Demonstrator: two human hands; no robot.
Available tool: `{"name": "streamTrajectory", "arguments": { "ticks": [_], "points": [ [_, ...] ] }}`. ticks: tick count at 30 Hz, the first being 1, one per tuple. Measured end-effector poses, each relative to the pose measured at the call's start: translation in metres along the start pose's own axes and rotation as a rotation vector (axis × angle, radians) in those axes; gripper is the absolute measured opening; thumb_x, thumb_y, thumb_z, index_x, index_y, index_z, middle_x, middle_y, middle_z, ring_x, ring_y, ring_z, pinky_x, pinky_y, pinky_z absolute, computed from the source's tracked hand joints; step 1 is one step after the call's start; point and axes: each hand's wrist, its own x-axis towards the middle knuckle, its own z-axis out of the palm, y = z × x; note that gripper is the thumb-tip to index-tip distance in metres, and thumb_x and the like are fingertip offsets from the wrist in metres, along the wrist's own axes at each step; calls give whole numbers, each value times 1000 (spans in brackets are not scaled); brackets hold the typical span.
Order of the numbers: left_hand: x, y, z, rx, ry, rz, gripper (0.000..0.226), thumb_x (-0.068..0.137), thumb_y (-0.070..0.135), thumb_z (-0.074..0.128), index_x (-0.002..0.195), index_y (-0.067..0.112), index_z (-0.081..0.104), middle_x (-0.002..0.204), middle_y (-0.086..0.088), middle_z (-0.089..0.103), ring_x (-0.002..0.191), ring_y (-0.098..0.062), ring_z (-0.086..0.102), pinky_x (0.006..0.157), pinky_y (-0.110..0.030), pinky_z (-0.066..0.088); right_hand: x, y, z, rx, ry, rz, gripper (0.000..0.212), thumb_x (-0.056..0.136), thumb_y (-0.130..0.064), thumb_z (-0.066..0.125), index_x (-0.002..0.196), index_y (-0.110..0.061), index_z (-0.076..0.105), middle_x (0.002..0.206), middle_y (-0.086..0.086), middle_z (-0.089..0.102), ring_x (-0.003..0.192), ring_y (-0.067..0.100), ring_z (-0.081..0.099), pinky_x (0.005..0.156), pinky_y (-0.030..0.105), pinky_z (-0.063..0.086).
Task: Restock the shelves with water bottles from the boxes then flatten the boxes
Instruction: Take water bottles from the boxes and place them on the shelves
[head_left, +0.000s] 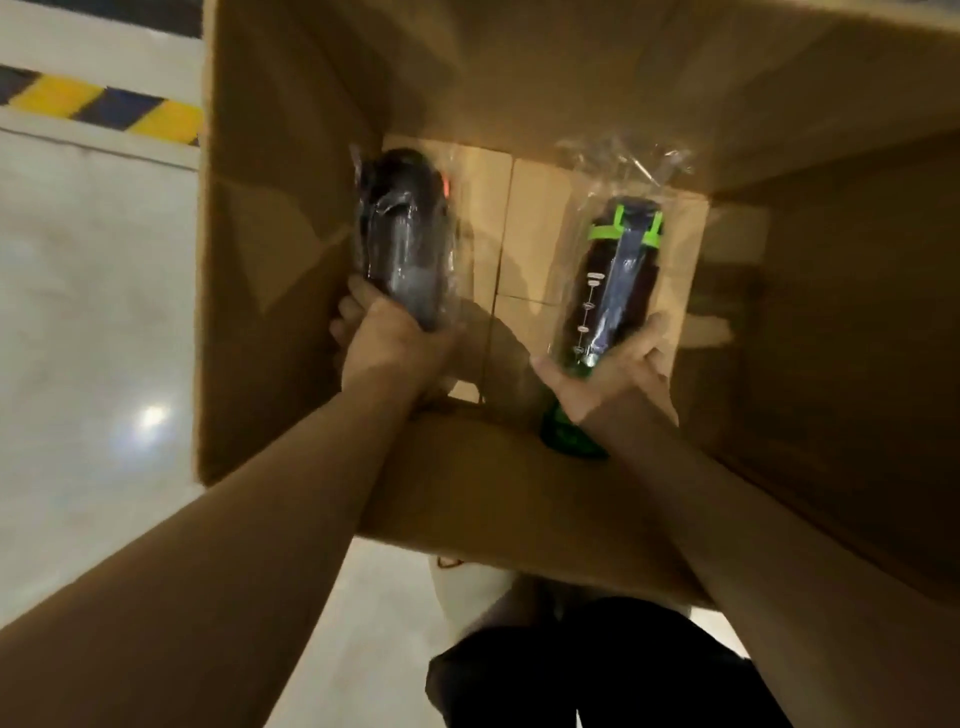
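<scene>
I look down into a large open cardboard box (291, 270). Both my arms reach inside it. My left hand (387, 343) grips the lower end of a dark water bottle (402, 234) wrapped in clear plastic, close to the box's left wall. My right hand (613, 374) holds the green base of a second bottle (615, 275), dark with a bright green lid and a strap, also in a clear plastic bag. Both bottles point away from me, lids toward the far side. Between them the box bottom shows bare cardboard.
The box stands on a pale glossy floor (93, 322). A yellow and black striped strip (104, 106) runs across the floor at the upper left. My dark-clothed legs (597, 670) are just below the box's near wall. The box's right flap (852, 322) rises at the right.
</scene>
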Motion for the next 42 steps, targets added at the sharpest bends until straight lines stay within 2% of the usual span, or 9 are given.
{"name": "streamTrajectory", "arguments": {
  "ticks": [6, 16, 19, 22, 25, 32, 36, 39, 42],
  "points": [
    [37, -6, 26, -53, 113, -45, 104, 73, 48, 89, 147, 12, 26, 146, -13, 45, 137, -35, 47, 111, -49, 45, 39, 4, 29, 115, 238, 25, 128, 71, -57, 88, 157, -7, 7, 151, 19, 38, 136, 39, 47, 110, 44, 42],
    [-33, 12, -28, -70, 50, 83, 69, 67, 34, 91, 110, 20, 39, 95, 10, 56, 90, -19, 64, 65, -30, 51, -36, 4, -57, 273, 77, 4, 103, 74, -32, 90, 150, -21, 22, 147, 9, 45, 132, 33, 51, 102, 46, 51],
    [-92, 25, -65, -145, 26, 88, 63, 62, 35, 90, 100, 29, 40, 95, 6, 63, 80, -18, 68, 65, -34, 59, -93, 0, -101, 326, 45, -30, 103, 73, -29, 92, 150, -24, 23, 145, 7, 48, 129, 32, 54, 105, 50, 52],
    [-165, 44, -110, -194, 50, 118, 62, 57, 38, 87, 99, 30, 43, 88, 11, 62, 75, -9, 64, 54, -19, 49, -160, -1, -152, 369, 21, -71, 102, 70, -25, 93, 146, -26, 25, 139, 4, 52, 123, 28, 58, 103, 51, 54],
    [-242, 63, -161, -246, 18, 123, 75, 50, 41, 84, 112, 20, 48, 95, 4, 66, 85, -22, 67, 68, -36, 57, -236, 1, -204, 383, 12, -120, 95, 68, -28, 92, 140, -25, 30, 133, 3, 55, 114, 26, 63, 97, 49, 58],
    [-433, 106, -294, -361, -35, 204, 88, 52, 38, 94, 125, 28, 46, 105, 10, 68, 89, -14, 71, 72, -41, 61, -439, 10, -323, 491, 105, -276, 80, 62, -36, 90, 125, -31, 40, 117, -1, 66, 98, 13, 71, 82, 36, 62],
    [-524, 127, -356, -350, 2, 360, 80, 58, 27, 92, 128, 24, 53, 105, 10, 70, 85, -6, 71, 66, -26, 57, -537, 17, -382, 581, 170, -382, 73, 58, -45, 86, 114, -46, 40, 107, -14, 70, 91, -4, 70, 74, 11, 56],
    [-582, 137, -388, -400, 36, 446, 70, 61, 18, 91, 117, 39, 56, 96, 19, 73, 79, 3, 71, 55, -14, 53, -597, 23, -418, 663, 237, -461, 74, 56, -46, 84, 116, -45, 41, 106, -19, 72, 92, -5, 71, 74, 9, 55],
    [-634, 148, -407, -445, 60, 541, 70, 65, 22, 94, 112, 49, 49, 99, 22, 72, 84, 2, 71, 68, -24, 54, -645, 35, -449, 708, 347, -543, 71, 56, -49, 83, 113, -48, 40, 105, -18, 71, 91, -4, 71, 71, 5, 50]
  ]
}}
